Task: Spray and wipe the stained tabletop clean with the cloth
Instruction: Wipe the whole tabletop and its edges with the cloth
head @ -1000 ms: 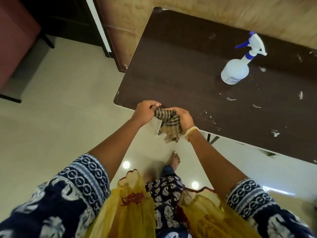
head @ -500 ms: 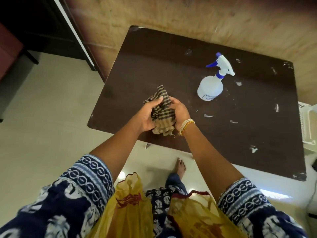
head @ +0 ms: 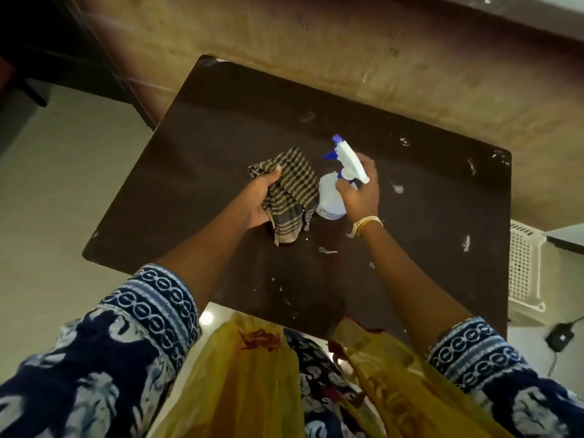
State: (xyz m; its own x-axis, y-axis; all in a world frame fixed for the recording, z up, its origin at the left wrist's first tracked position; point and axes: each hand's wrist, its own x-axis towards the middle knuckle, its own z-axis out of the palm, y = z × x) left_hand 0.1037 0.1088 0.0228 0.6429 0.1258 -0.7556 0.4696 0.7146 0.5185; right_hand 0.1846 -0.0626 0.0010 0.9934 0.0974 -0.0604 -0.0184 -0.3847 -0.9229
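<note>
A dark brown tabletop (head: pixel 221 147) carries white smears, mostly on its right half and near edge. My left hand (head: pixel 259 197) grips a striped brown-and-beige cloth (head: pixel 294 191) above the table's middle, and the cloth hangs down from it. Just to its right stands a white spray bottle (head: pixel 330 197) with a blue and white trigger head. My right hand (head: pixel 360 191) is wrapped around the bottle's neck under the trigger head, and a bangle shows on that wrist.
A tan wall runs behind the table. A white perforated plastic basket (head: pixel 524 270) stands off the table's right edge, with a black adapter and cable (head: pixel 559 336) on the floor below it. Pale tiled floor lies to the left.
Both hands held the cloth together at the near edge. Now my right hand has let go of the cloth and reached to the spray bottle, while the left keeps the cloth over the table.
</note>
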